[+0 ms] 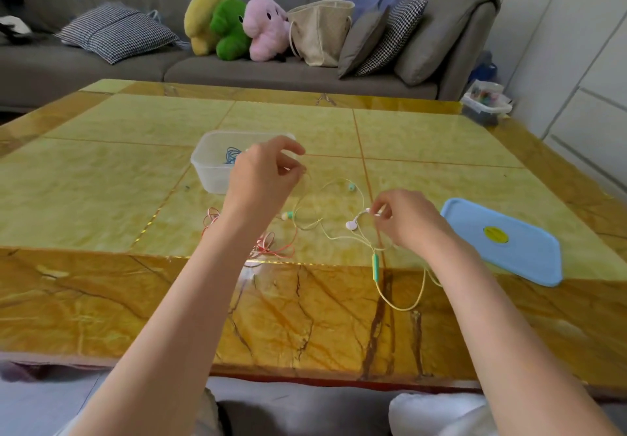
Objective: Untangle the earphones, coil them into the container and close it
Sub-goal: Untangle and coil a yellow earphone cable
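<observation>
Two hands draw my yellow earphones [342, 237] apart: left hand [263, 177] and right hand [409, 220] each pinching cord, loosening tangles.

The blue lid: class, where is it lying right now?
The blue lid lies flat on the table's right side, just beyond the right hand, off the container.

Home living room — sofa [237, 72], cushions, plush toys [234, 25]

Both bare forearms reach forward side by side. The left hand [263, 177] is raised, wrist bent, thumb and forefinger pinched together with the other fingers loosely curled above them. The right hand [409, 220], lower and well apart from it, pinches with its fingertips [380, 210] turned toward the left hand.
</observation>
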`<state>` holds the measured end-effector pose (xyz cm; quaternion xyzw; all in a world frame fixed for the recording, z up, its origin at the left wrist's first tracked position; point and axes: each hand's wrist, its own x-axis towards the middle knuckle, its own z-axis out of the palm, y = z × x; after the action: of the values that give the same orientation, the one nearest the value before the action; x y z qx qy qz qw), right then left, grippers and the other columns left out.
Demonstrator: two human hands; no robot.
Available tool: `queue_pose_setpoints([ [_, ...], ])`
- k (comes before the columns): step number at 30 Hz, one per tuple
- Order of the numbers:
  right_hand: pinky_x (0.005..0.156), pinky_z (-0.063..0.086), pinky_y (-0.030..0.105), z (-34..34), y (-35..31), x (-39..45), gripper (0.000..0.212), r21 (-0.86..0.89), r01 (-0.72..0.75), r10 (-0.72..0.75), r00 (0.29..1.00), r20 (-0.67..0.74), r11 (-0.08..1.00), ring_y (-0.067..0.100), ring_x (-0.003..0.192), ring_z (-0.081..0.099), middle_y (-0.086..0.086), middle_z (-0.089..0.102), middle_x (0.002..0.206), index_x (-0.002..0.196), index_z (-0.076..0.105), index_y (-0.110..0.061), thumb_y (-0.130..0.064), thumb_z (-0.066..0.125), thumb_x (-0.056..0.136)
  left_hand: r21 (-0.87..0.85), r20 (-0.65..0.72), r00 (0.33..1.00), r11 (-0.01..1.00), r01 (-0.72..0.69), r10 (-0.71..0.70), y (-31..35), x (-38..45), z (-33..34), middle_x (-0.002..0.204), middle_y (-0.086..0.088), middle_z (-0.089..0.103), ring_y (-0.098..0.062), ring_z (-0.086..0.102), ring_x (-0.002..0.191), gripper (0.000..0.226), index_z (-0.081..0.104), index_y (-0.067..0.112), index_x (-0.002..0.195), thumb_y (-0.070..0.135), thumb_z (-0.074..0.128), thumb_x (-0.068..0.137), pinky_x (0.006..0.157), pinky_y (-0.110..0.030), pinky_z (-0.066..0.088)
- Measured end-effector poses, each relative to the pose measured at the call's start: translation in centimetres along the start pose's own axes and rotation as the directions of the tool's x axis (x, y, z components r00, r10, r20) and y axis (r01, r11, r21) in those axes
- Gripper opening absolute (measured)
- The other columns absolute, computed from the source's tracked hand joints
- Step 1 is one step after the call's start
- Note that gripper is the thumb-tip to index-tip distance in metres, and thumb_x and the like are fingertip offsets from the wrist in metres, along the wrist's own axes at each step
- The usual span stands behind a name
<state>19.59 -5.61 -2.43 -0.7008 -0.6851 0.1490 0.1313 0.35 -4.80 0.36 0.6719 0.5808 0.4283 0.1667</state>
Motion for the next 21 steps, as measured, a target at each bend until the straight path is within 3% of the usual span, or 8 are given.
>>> queue_pose_setpoints([
  [4,0.071,0.042,0.028,-1.3,-1.7,-0.4,0.018,0.188,0.219,-0.148,0.931,-0.333,0.957,0.013,0.076,0.056,0.0,0.066,0.106,0.101,0.067,-0.015,-0.027,0.059,0.09,-0.039,0.086,0.993,0.996,-0.08,0.083,0.7,-0.2,0.2,0.083,0.006,0.069,-0.004,0.062,0.067,0.022,0.065,0.015,0.102,0.003,0.056,0.086,0.057,-0.013,0.045],
  [6,0.085,0.035,0.028,-1.5,-2.8,-0.8,0.026,0.269,0.311,-0.235,0.931,-0.28,0.911,0.013,0.097,0.048,-0.003,0.057,0.119,0.099,0.066,-0.023,-0.042,0.067,0.081,-0.158,0.136,0.979,0.979,-0.131,0.153,1.4,-0.2,-0.1,0.083,0.003,0.07,-0.01,0.064,0.068,0.02,0.064,0.018,0.098,0.004,0.059,0.085,0.064,-0.019,0.05],
  [9,0.105,0.019,0.037,-1.2,-4.3,-1.1,0.018,0.259,0.314,-0.271,0.944,-0.19,0.913,0.016,0.132,0.02,-0.008,0.04,0.138,0.092,0.067,-0.031,-0.042,0.07,0.077,-0.317,0.114,0.964,0.929,-0.193,0.239,2.4,0.1,-0.4,0.084,0.001,0.071,-0.013,0.067,0.077,0.018,0.063,0.024,0.091,0.01,0.063,0.081,0.075,-0.024,0.052],
  [11,0.107,0.018,0.039,-1.1,-4.5,-0.8,0.013,0.247,0.272,-0.213,0.947,-0.241,0.93,0.021,0.134,0.018,-0.009,0.039,0.14,0.089,0.07,-0.028,-0.037,0.062,0.085,-0.37,0.02,0.97,0.904,-0.216,0.24,2.5,0.3,-0.4,0.082,0.003,0.07,-0.002,0.064,0.072,0.016,0.065,0.02,0.088,0.005,0.063,0.081,0.071,-0.016,0.048],
  [14,0.11,0.02,0.045,-1.1,-3.7,0.0,0.022,0.194,0.095,-0.051,0.975,-0.218,0.976,0.03,0.135,0.019,-0.006,0.038,0.144,0.098,0.07,-0.029,-0.038,0.051,0.093,-0.414,-0.114,0.987,0.898,-0.15,0.112,2.0,0.6,-0.9,0.077,0.008,0.066,0.009,0.057,0.061,0.016,0.067,0.013,0.085,-0.002,0.061,0.084,0.063,-0.007,0.042],
  [17,0.113,0.002,0.054,-1.3,-2.8,0.1,0.025,0.037,0.068,-0.057,0.968,-0.243,0.997,0.033,0.141,0.011,-0.005,0.034,0.148,0.105,0.069,-0.027,-0.038,0.049,0.094,-0.298,0.006,1.0,0.954,0.025,-0.024,0.4,1.0,-1.2,0.074,0.012,0.064,0.01,0.056,0.059,0.014,0.069,0.014,0.088,0.002,0.062,0.085,0.067,-0.008,0.044],
  [19,0.11,0.021,0.042,-1.6,-2.6,0.0,0.024,0.074,0.197,-0.159,0.922,-0.353,0.978,0.031,0.13,0.036,0.001,0.054,0.132,0.099,0.07,-0.02,-0.028,0.048,0.096,-0.178,0.221,0.973,0.978,0.108,-0.067,-0.3,0.8,-0.8,0.073,0.013,0.064,-0.001,0.056,0.064,0.017,0.07,0.015,0.092,0.003,0.058,0.087,0.073,-0.02,0.045],
  [21,0.077,0.044,0.026,-1.7,-2.9,-0.3,0.025,0.337,0.305,-0.162,0.905,-0.392,0.89,0.02,0.081,0.063,0.006,0.07,0.094,0.088,0.069,-0.013,-0.017,0.046,0.097,-0.175,0.383,0.917,0.966,0.19,-0.111,0.1,0.3,-0.1,0.071,0.009,0.062,-0.001,0.052,0.059,0.023,0.068,0.007,0.1,-0.001,0.048,0.091,0.066,-0.018,0.045],
])
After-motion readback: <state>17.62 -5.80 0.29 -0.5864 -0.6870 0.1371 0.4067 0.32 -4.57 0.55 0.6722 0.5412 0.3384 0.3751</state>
